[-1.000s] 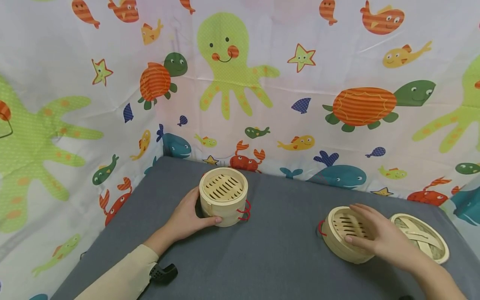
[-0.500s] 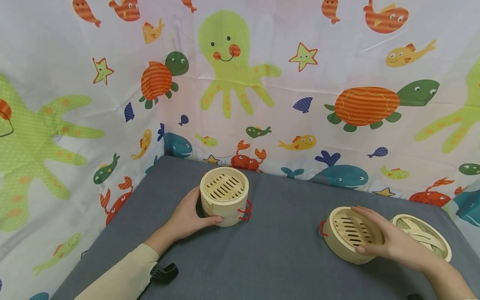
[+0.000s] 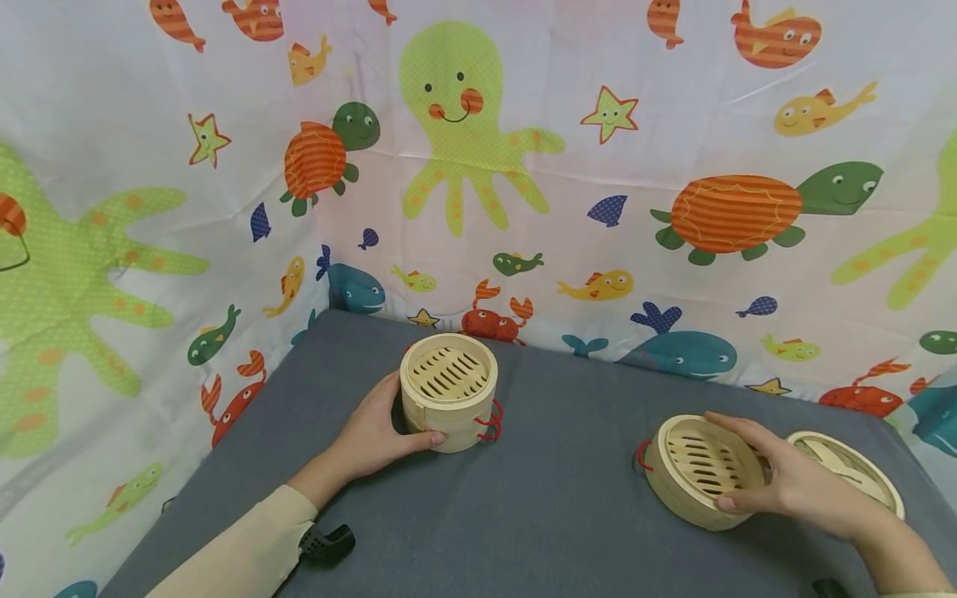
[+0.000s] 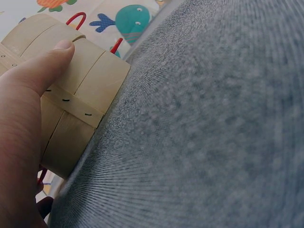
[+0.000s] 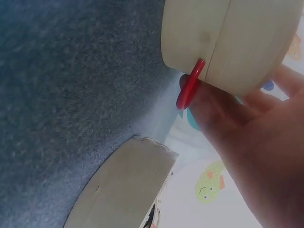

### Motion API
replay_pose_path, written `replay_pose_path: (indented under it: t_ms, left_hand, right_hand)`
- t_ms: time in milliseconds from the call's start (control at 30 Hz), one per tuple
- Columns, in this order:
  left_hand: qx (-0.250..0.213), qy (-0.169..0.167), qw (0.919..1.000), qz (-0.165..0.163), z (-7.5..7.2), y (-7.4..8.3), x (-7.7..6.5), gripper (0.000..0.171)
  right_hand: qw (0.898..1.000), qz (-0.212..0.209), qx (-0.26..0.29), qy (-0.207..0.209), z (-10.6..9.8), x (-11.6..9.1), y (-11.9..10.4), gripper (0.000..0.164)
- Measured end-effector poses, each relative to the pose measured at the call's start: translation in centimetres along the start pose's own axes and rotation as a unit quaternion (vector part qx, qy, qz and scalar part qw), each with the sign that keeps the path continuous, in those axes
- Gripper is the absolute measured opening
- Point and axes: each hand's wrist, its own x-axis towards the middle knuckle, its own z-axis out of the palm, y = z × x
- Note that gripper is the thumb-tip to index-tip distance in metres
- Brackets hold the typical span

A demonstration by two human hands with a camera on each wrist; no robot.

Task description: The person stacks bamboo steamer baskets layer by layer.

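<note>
On the left of the table stands a stack of bamboo steamer baskets (image 3: 449,390), slotted base showing on top and red loops at its right side. My left hand (image 3: 366,440) grips its left side, the thumb (image 4: 59,54) lying across the wall; the other fingers are mostly hidden behind. A single bamboo steamer basket (image 3: 695,490) sits at the right with slots facing up. My right hand (image 3: 785,473) holds it by its right side, thumb at the front and fingers at the back. A red loop (image 5: 190,85) shows beside the thumb in the right wrist view.
A round bamboo lid (image 3: 860,465) with crossed strips lies behind and right of my right hand, partly covered by it. The grey tabletop (image 3: 546,482) spreads between the baskets. A sea-animal curtain (image 3: 553,216) hangs along its back and left edges.
My right hand has shifted slightly right, from over the slots to the single basket's right edge, uncovering more of the slots. The left hand stays on the stack.
</note>
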Motion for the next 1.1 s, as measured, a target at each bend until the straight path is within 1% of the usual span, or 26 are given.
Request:
replay_pose_path:
  t_ms: [267, 367, 467, 633, 767, 933, 1100]
  left_hand:
    - [0.004, -0.001, 1.0000, -0.001, 0.0, -0.1, 0.0, 0.118]
    - [0.007, -0.001, 1.0000, -0.001, -0.1, -0.1, 0.0, 0.119]
    - [0.007, -0.002, 1.0000, -0.002, -0.1, 0.0, 0.0, 0.119]
    - [0.005, -0.004, 1.0000, -0.004, 0.0, -0.1, 0.0, 0.119]
    - [0.004, -0.003, 1.0000, -0.001, 0.1, -0.3, 0.0, 0.119]
    - [0.005, -0.001, 1.0000, 0.001, 0.1, -0.3, 0.0, 0.119]
    - [0.005, -0.001, 1.0000, 0.001, 0.0, -0.1, 0.0, 0.119]
  right_hand:
    - [0.999, 0.033, -0.001, -0.006, 0.4, 0.7, -0.2, 0.100]
    - [0.999, 0.030, -0.008, 0.006, 0.7, 0.7, -0.1, 0.099]
    - [0.999, 0.021, -0.027, 0.032, 1.0, 0.7, 0.0, 0.098]
    - [0.997, 0.013, -0.037, 0.068, 1.6, 0.6, 0.2, 0.096]
    - [0.996, 0.024, -0.034, 0.074, 1.9, 0.8, 0.0, 0.095]
    - [0.995, 0.038, -0.038, 0.082, 2.2, 1.1, -0.4, 0.099]
    - [0.995, 0.043, -0.036, 0.087, 2.4, 1.3, -0.5, 0.102]
